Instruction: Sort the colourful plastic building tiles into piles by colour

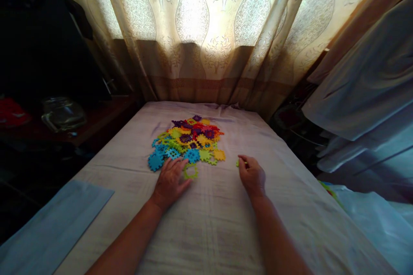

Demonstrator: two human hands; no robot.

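Note:
A heap of plastic toy gears [185,137] in blue, green, yellow, orange, red and purple lies on the cloth-covered table. My left hand [171,182] is at the near edge of the heap, fingers spread. Between its thumb and fingers lies a light green ring-shaped gear [191,171]. The left fingertips are close to the blue gears [172,153]; whether they touch I cannot tell. To the right of the heap, my right hand [252,175] is closed in a pinch on a small green gear [238,163], mostly hidden by the fingers.
A pale cloth [213,223] covers the table. A light blue sheet [64,223] lies at the left front. Beyond the far edge hangs a patterned curtain [193,64]. A glass jar [63,114] stands on a dark surface at left. Grey fabric [361,77] hangs at right.

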